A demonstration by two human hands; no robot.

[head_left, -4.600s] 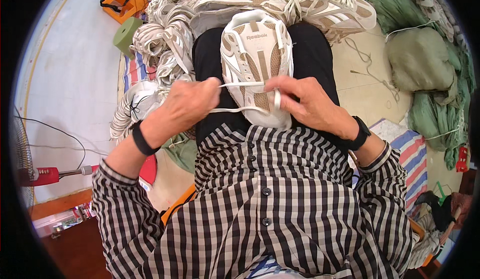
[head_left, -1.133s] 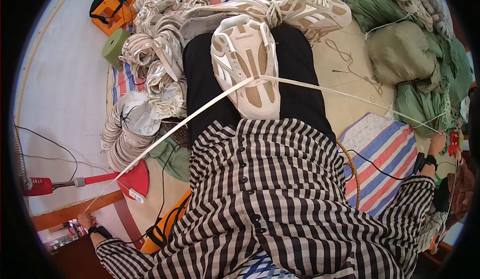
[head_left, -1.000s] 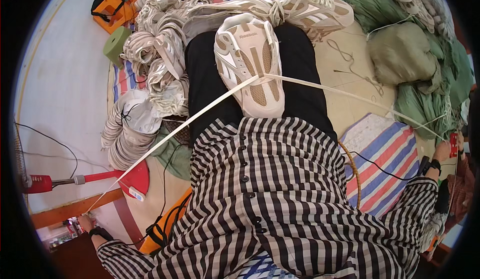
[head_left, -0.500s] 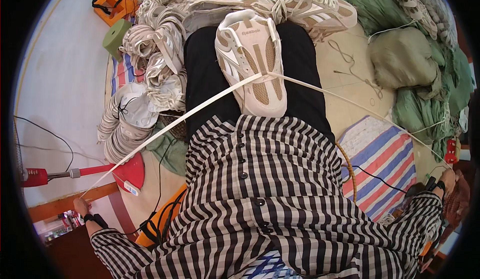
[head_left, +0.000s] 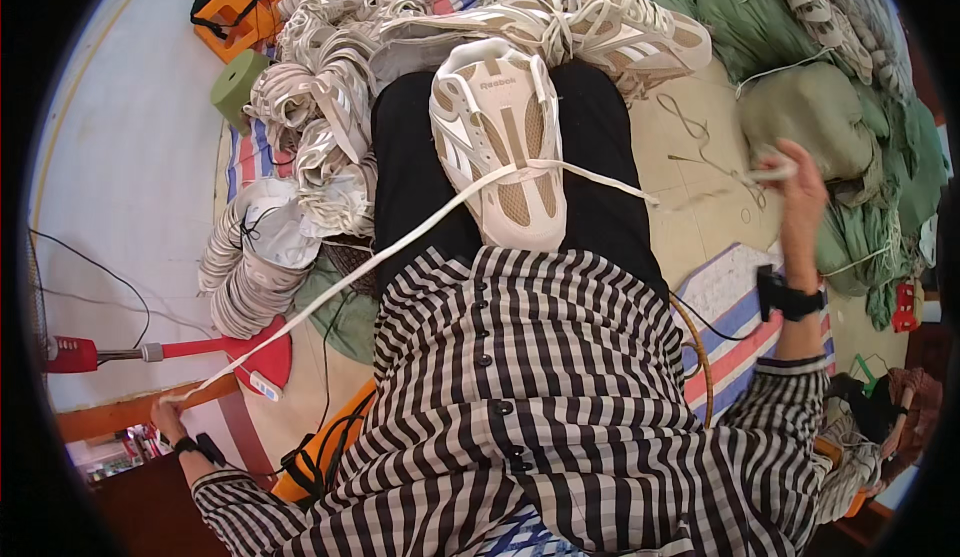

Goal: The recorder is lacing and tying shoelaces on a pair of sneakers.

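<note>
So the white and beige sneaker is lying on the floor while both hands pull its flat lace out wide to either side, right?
Not quite. The head view shows the sneaker resting on the person's lap, on the black trousers, not on the floor. The rest holds: the left hand and the right hand each pull an end of the flat lace out wide.

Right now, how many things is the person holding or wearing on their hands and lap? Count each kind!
Shoe on the lap: 1
Lace pulled through it: 1
Hands pulling the lace, left hand and right hand: 2
Black wristbands, left and right: 2
Total: 6
</note>
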